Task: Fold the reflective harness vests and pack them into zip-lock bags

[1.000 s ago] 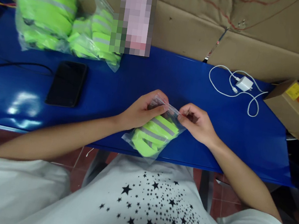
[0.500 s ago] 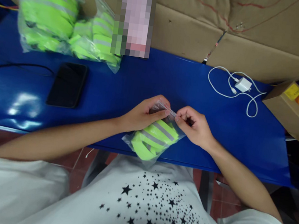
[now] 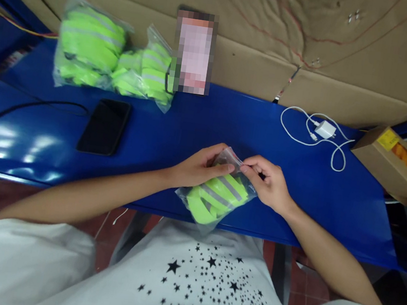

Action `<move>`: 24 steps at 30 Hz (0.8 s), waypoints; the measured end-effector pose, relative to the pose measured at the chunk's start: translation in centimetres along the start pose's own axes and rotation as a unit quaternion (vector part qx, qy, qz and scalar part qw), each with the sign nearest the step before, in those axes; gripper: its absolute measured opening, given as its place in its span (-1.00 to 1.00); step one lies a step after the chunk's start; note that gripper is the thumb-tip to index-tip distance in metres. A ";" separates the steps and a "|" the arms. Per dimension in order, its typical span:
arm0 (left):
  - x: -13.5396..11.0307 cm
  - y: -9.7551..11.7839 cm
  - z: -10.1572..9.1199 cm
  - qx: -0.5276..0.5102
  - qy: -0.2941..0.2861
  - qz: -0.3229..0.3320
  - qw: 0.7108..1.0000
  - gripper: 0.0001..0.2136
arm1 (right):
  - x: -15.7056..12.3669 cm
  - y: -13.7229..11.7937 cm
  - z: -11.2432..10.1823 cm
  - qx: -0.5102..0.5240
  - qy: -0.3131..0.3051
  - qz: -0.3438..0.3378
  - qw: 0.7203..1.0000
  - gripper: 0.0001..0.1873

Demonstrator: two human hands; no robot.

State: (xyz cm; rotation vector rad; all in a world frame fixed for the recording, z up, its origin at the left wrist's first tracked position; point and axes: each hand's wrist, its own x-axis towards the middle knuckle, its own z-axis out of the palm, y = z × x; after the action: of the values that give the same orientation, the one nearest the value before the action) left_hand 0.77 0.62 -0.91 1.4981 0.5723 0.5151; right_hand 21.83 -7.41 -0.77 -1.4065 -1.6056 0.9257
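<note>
Between my hands is a clear zip bag (image 3: 221,219) near the table's front edge. A folded neon-yellow strap with grey reflective stripes (image 3: 216,197) lies inside it. My left hand (image 3: 205,165) grips the bag's top on the left, thumb across the plastic and fingers behind it. My right hand (image 3: 266,180) pinches the zip edge at the right end between thumb and fingertips. Both hands are closed on the bag. Whether the zip is fully sealed is too small to tell.
Bigger clear bags of neon-yellow reflective bands (image 3: 89,45) stand at the back left. A black phone (image 3: 104,127) lies left on the blue table (image 3: 192,125). A white charger (image 3: 325,130) with its cable and a cardboard box (image 3: 387,163) are at the right.
The whole view has shifted, so everything appears lower. My hands stay on the bag's top edge, the right one still pinching it near the left thumb.
</note>
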 end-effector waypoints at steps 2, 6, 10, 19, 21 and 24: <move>0.0 -0.1 -0.1 -0.039 -0.014 0.006 0.999 -0.70 | 0.2 0.0 -0.3 0.023 0.022 0.015 0.999 -0.71; 0.0 -0.4 -0.6 -0.005 -0.015 0.060 0.998 -0.51 | 0.7 0.5 -1.1 0.054 0.113 0.048 0.991 -0.67; 0.0 -0.8 -0.8 0.086 -0.004 0.103 0.991 -0.20 | 1.2 1.8 -1.5 0.090 0.177 0.053 0.979 -0.68; 0.0 -1.8 0.0 0.139 0.035 0.146 0.979 -0.21 | 2.1 2.7 -1.7 0.105 0.234 0.064 0.965 -0.52; 0.1 -2.2 0.0 0.137 0.056 0.150 0.977 -0.24 | 2.2 3.0 -1.8 0.070 0.257 0.056 0.962 -0.50; 0.4 -2.7 -0.5 0.153 0.089 0.154 0.972 -0.31 | 2.3 3.6 -1.9 0.036 0.268 0.054 0.961 -0.48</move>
State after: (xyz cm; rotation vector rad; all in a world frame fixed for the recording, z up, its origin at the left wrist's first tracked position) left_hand 0.71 1.22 -3.58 1.8619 0.5793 0.8368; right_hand 24.88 -4.71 -2.98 -1.5409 -1.0886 0.5829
